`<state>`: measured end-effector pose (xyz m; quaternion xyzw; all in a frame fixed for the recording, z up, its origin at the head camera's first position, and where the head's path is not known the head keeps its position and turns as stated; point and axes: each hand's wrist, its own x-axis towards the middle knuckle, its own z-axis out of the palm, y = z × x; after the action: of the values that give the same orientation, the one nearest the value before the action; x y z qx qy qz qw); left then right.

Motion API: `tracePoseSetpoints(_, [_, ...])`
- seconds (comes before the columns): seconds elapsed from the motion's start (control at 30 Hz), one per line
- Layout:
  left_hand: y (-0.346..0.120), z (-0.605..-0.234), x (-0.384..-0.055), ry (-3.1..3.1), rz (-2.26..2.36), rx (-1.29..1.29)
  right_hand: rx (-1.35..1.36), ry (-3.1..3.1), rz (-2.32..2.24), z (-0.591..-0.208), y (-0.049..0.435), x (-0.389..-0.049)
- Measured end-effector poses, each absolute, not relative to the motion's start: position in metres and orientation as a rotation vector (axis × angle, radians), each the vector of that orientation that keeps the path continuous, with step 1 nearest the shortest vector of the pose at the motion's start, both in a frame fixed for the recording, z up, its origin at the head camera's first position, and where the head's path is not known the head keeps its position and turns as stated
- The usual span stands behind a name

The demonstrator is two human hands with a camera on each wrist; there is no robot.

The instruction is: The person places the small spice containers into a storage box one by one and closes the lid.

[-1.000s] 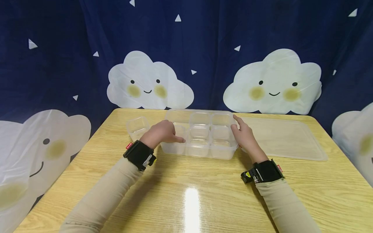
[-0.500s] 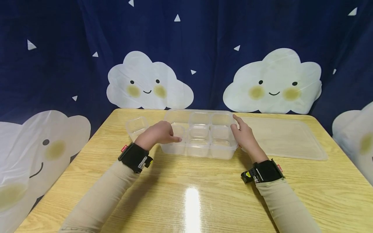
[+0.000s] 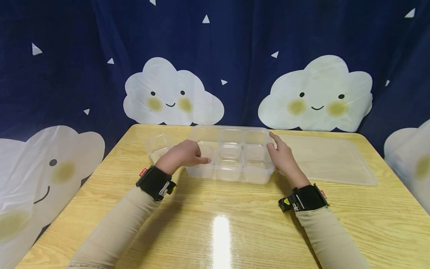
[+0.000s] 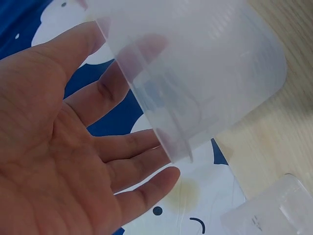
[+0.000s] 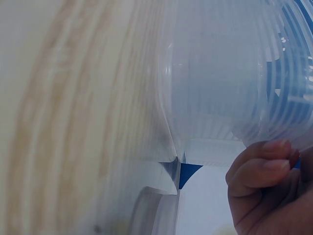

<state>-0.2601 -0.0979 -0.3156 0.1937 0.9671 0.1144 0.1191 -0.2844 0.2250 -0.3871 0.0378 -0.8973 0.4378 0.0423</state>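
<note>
Clear plastic: gripping box (image 3: 228,175) with right hand (image 3: 282,160), probably against sliding, while reaching in with spread-fingered left hand (image 3: 184,153).

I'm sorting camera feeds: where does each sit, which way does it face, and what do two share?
Head: on the head, facing forward and down at the clear container on the table; left hand, right hand and sleeves show.
Left wrist: on that wrist, facing the container's wall; the left hand's palm side shows.
Right wrist: on that wrist, facing along the table past the container; curled fingers show.
Shared by head and left wrist: left hand, container, navy curtain.
</note>
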Motion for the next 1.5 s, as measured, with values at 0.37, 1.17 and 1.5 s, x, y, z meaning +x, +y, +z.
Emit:
tracePoseSetpoints(0.37, [-0.096,-0.315,-0.258,2.842,0.337,0.561,0.115,-2.743,1.361,-0.386,0.226,-0.283])
tracePoseSetpoints(1.17, [-0.139,-0.308,-0.257,3.204,0.664,0.371,0.131,-2.747,1.326,-0.387,0.222,-0.284])
tracePoseSetpoints(1.5, [-0.185,-0.32,-0.276,3.11,0.481,-0.141,0.124,-2.755,1.327,-0.388,0.222,-0.282])
